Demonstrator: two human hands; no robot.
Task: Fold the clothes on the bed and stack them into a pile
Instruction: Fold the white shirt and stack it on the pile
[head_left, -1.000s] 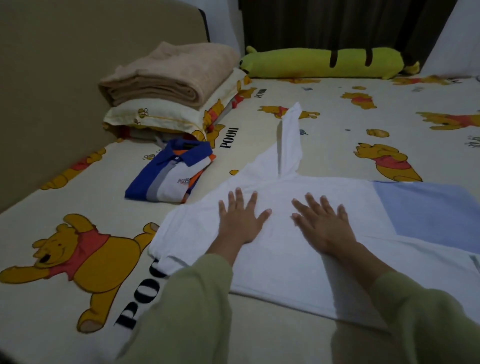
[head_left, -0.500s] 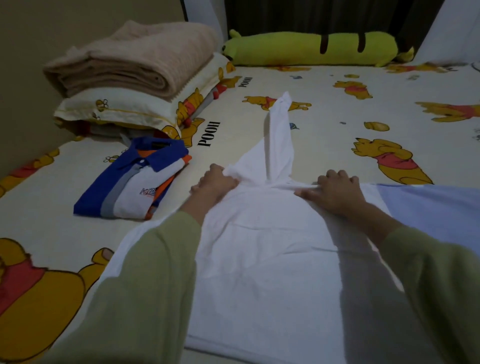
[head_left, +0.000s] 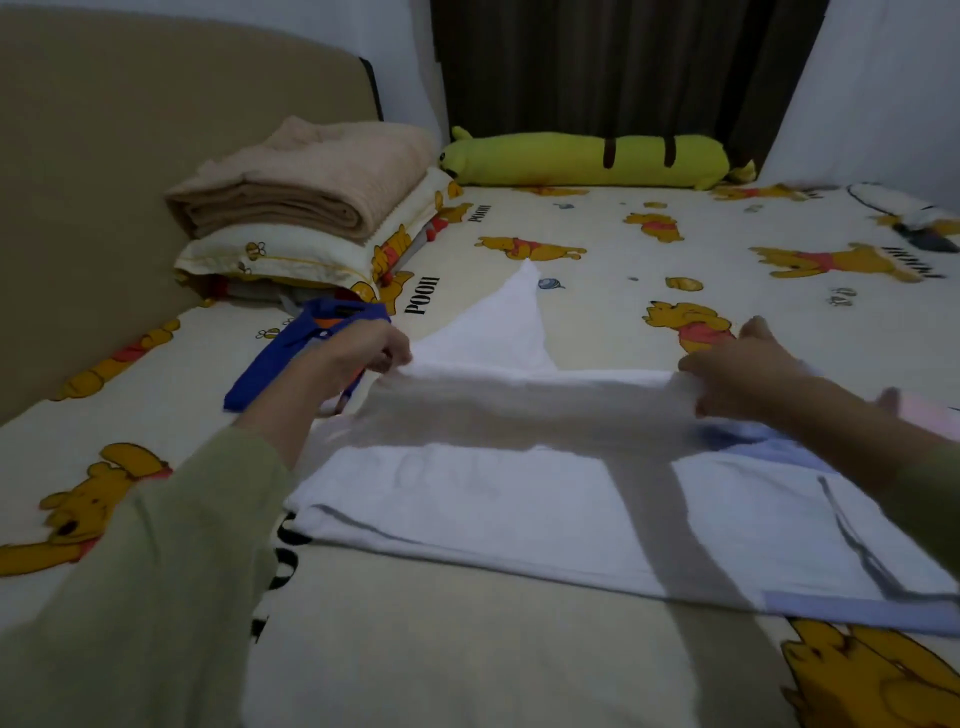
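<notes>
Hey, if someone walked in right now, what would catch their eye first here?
Probably the white shirt spread in the middle of the cartoon-bear bedsheet, its far edge lifted by the left hand and right hand. Then the long yellow plush pillow against the dark curtain at the far edge of the bed.

Dim room: tan headboard (head_left: 130, 130), dark curtain (head_left: 597, 67), perhaps white walls (head_left: 883, 88).

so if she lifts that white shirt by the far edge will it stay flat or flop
Likely flop: the white shirt already sags between the left hand and right hand where its far edge is raised. It looks thin and light, so it should lift easily. The sleeve would probably trail loose.
</notes>
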